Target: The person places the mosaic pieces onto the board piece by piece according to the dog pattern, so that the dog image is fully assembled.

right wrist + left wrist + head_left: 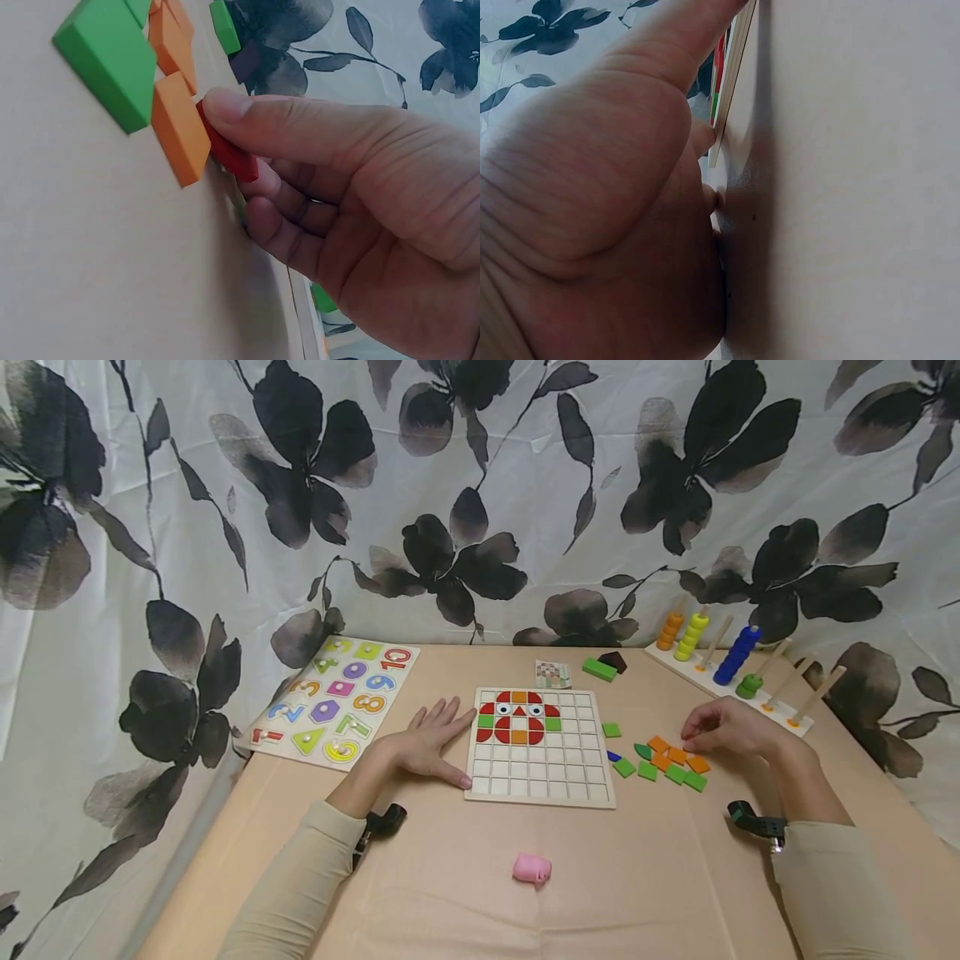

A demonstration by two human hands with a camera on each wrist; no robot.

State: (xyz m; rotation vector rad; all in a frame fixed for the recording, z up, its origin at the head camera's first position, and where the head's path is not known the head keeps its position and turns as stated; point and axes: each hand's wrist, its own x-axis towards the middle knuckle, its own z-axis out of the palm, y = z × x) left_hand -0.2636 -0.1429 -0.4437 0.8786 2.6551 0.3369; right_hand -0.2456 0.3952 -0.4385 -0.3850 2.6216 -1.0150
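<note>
A white grid board (540, 787) lies mid-table, its upper-left squares filled with red, orange, green and eye-patterned tiles (519, 718) that form a bird-like face. My left hand (420, 747) rests on the table with fingers spread, thumb and a fingertip against the board's left edge. To the right of the board, my right hand (731, 727) pinches a red tile (234, 154) between thumb and fingers; the head view hides this tile. Just beside those fingertips lie several orange tiles (697, 764) and green tiles (647, 770). A blue tile (613, 756) touches the board's right side.
At the back left lies a number-and-shape puzzle board (325, 711). Behind the grid board are a small pattern card (552, 674), a green block (599, 669) and a dark piece (613, 661). A peg stacker (738, 652) with coloured rings stands back right. Nearer me sits a small pink object (532, 868).
</note>
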